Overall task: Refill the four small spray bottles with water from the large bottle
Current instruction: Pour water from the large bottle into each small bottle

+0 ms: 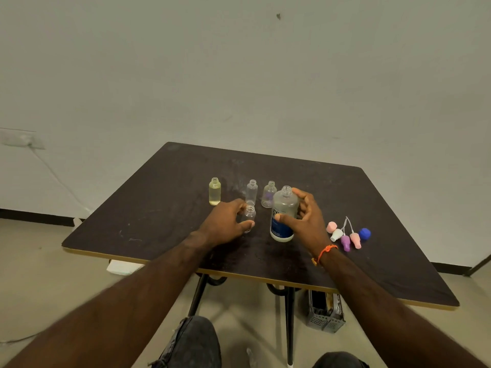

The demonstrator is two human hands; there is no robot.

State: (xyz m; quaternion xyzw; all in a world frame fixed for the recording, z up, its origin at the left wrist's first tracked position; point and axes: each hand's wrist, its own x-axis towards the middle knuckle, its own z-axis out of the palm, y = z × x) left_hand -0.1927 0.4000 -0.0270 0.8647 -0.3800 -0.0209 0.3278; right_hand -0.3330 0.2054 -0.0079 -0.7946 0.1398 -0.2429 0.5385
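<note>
While upright, large bottle (283, 213) in curled right fingers (305, 208); small bottle (249, 217) between left fingers (245, 224).

**Dark table against a bare pale wall**

A dark brown table (164, 208) with a pale yellow edge stands on black legs (290, 322), close to a plain off-white wall (239, 75). Behind the table, a dark skirting strip (34, 217) runs along the wall's foot. Left of the table, a wall socket (22, 139) trails a thin cable. Under the table, beige floor (39, 274) and a grey perforated basket (325, 313).
</note>
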